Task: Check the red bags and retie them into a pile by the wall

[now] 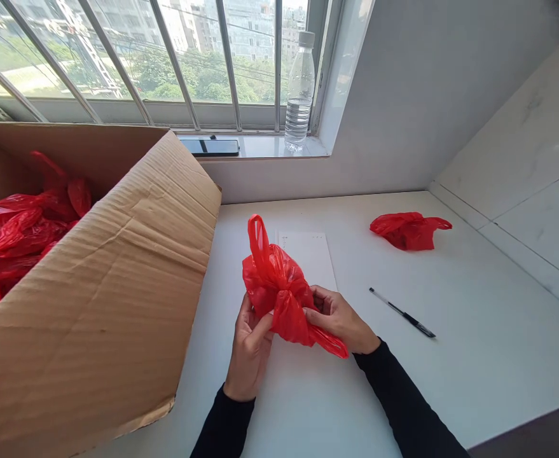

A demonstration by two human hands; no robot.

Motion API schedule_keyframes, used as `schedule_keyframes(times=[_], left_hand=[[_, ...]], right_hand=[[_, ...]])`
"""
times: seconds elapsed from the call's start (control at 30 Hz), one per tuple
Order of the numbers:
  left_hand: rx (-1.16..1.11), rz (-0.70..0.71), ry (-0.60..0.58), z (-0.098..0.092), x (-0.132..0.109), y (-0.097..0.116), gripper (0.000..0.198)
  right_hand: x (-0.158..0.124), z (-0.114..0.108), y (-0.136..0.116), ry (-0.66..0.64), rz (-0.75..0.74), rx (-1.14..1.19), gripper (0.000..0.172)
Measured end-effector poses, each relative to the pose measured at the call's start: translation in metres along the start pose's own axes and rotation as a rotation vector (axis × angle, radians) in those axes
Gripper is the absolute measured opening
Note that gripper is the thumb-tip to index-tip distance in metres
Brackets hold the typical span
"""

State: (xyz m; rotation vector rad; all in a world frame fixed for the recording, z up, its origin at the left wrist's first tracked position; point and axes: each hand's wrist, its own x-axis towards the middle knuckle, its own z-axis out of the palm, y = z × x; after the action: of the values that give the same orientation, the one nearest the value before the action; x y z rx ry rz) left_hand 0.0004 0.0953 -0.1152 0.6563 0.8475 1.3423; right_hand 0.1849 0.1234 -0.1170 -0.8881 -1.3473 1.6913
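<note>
A red plastic bag (283, 289), knotted in the middle with its handle loops sticking out, is held up between both hands over the white table. My left hand (250, 346) grips its lower left side, thumb in front and fingers behind. On the right side, my right hand (339, 318) pinches the bag near the lower loop. What the bag contains is hidden. Partly behind it lies a white sheet of paper (315, 254) with small marks along its top. A black pen (403, 313) rests on the table to the right of my right hand.
At left stands a large open cardboard box (131, 267) holding several red bags (26, 222). Another red bag (407, 230) lies at the table's back right. A phone (210, 147) and a water bottle (299, 95) occupy the windowsill, before a barred window.
</note>
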Motion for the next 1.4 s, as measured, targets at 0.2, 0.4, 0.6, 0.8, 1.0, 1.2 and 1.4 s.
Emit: schedule_keyframes(times=[0.2,0.4,0.6,0.8,1.0,1.2,1.4], left_hand=[[0.003,0.025,0.045,0.004,0.001,0.002,0.05],[0.022,0.018,0.027,0.002,-0.002,0.002,0.048],[0.022,0.018,-0.032,-0.002,-0.004,0.003,0.036],[-0.042,0.049,0.046,-0.008,0.001,0.005,0.028],[-0.071,0.009,0.096,-0.013,0.001,0.001,0.022],[-0.071,-0.049,0.027,-0.008,-0.001,0.004,0.031],[0.108,-0.052,-0.086,-0.012,-0.006,0.0,0.027]], right_hand=[[-0.002,0.001,-0.006,-0.058,0.022,-0.02,0.031],[-0.003,0.003,-0.005,-0.019,-0.007,-0.057,0.026],[-0.002,0.003,-0.001,0.069,-0.001,0.061,0.023],[-0.005,0.001,-0.001,-0.045,0.012,-0.05,0.023],[-0.004,0.005,0.003,-0.031,0.037,0.024,0.039],[-0.002,0.004,0.004,0.002,-0.014,0.0,0.024],[-0.004,0.003,0.003,-0.088,0.045,0.079,0.039]])
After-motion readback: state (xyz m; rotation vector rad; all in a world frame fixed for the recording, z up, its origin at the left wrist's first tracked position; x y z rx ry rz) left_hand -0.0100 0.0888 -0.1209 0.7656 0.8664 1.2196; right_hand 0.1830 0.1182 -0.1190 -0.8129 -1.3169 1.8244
